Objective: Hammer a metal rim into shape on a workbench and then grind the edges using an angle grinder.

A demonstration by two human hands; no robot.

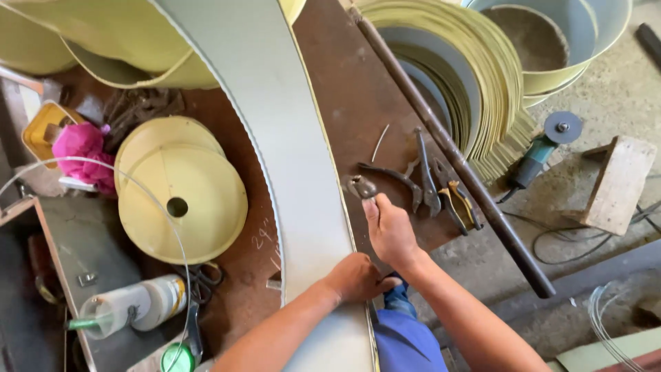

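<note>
My right hand (pixel 390 231) grips a dark metal hand tool (pixel 360 186) by its handle, its head resting on the rusty brown workbench (pixel 344 96) beside the edge of a curved grey metal sheet (pixel 289 158). My left hand (pixel 354 277) lies pressed on the near part of that sheet, fingers closed over its edge. Just right of the tool lie pliers (pixel 425 180) and snips with yellow handles (pixel 456 200).
A long rusty steel bar (pixel 447 148) runs diagonally across the bench. Stacked cream-edged metal strips (pixel 475 83) and cones (pixel 180 193) sit around. An angle grinder (pixel 544 148) and a wooden block (pixel 620 182) are on the concrete floor. A plastic bottle (pixel 131 306) lies at lower left.
</note>
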